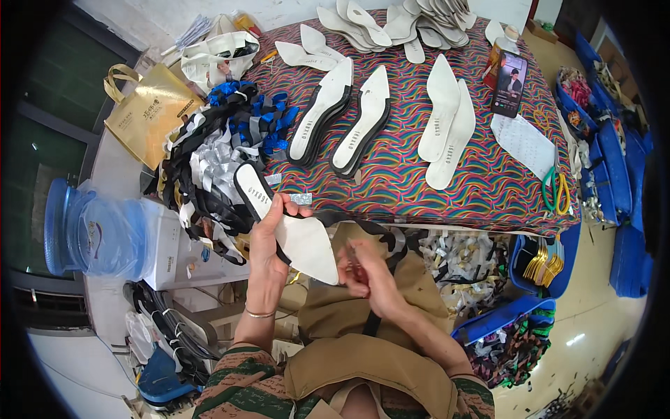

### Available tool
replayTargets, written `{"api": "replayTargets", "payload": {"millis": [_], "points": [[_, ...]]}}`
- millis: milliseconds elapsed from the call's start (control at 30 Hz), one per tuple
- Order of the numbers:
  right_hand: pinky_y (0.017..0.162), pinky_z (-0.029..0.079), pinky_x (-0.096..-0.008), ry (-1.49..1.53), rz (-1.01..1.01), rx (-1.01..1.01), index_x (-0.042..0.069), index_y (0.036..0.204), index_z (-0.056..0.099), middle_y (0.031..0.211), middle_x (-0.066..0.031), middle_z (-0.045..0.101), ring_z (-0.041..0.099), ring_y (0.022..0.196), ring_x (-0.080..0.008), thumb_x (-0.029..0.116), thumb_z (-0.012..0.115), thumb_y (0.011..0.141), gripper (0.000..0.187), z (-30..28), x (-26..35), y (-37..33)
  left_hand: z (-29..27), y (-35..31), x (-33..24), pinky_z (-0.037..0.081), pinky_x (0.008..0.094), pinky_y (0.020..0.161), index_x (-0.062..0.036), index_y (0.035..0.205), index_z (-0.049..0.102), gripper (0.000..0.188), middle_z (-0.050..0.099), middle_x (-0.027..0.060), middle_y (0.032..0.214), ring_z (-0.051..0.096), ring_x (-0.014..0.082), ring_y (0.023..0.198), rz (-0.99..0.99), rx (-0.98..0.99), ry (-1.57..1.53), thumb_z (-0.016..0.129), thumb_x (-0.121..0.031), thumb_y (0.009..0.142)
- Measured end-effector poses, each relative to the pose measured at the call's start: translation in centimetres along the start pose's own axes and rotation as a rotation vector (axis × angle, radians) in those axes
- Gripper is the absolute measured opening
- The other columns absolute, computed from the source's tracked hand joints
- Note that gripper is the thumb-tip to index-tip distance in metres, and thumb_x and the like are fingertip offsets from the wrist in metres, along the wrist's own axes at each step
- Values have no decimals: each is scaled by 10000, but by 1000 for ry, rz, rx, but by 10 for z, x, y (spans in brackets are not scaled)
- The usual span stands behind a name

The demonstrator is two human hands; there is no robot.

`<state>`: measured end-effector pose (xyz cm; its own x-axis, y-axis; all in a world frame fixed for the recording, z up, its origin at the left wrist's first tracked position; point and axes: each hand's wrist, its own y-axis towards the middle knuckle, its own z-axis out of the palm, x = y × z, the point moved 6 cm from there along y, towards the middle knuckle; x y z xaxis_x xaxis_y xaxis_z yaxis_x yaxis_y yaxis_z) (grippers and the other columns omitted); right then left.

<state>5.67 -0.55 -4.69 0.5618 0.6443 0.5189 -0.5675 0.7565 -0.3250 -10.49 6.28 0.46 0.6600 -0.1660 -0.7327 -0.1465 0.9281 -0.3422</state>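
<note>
A white pointed shoe insole [306, 246] with black edging around its heel end lies tilted in my left hand [266, 234]. The thumb is on its white face, and the other fingers reach around its far edge. Its pointed tip is toward my right hand [373, 276]. The fingers of that hand are curled together beside the tip, and whatever they hold is hidden and slightly blurred. Just beyond, on the table, stand two stacks of black-edged insoles [319, 115] [363, 122]. Right of these lie two overlapping plain white insoles [452, 136].
A patterned cloth covers the table [513, 202]. More insoles [398, 24] are piled at its back. Black, silver and blue strips [216, 150] heap at the left. A phone [509, 94], a bottle [501, 49] and scissors [556, 192] are at the right. Blue bins [513, 318] stand below.
</note>
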Motion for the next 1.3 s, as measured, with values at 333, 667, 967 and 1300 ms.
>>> {"api": "replayTargets", "payload": {"millis": [333, 667, 967, 1300], "points": [[596, 388, -231, 213, -128, -95, 112, 1101, 545, 874, 51, 526, 492, 740, -45, 257, 510, 997, 183, 16, -5, 20, -4, -15, 15, 535, 384, 771, -60, 981, 548, 183, 556, 39, 794, 617, 236, 845, 73, -18, 21, 542, -242, 989], [751, 466, -239, 249, -356, -155, 68, 1063, 580, 963, 22, 573, 560, 889, -51, 143, 543, 966, 129, 6, 4, 21, 8, -20, 23, 554, 375, 739, -43, 984, 554, 174, 581, 52, 799, 642, 235, 834, 100, -18, 46, 556, -217, 983], [517, 381, -234, -942, -602, -160, -1, 958, 608, 686, 18, 535, 474, 598, -41, 88, 634, 905, 107, 3, 94, -3, 44, -23, 20, 572, 396, 720, 8, 997, 571, 170, 625, 120, 782, 677, 273, 766, 155, 45, 217, 586, -156, 956], [436, 381, -321, -1423, -1294, -135, 13, 883, 598, 617, -58, 518, 506, 475, -202, -83, 680, 661, 255, 19, 117, -47, 84, -26, 20, 537, 517, 811, 34, 991, 579, 138, 580, 105, 727, 650, 283, 745, 273, 347, 247, 553, -95, 952]]}}
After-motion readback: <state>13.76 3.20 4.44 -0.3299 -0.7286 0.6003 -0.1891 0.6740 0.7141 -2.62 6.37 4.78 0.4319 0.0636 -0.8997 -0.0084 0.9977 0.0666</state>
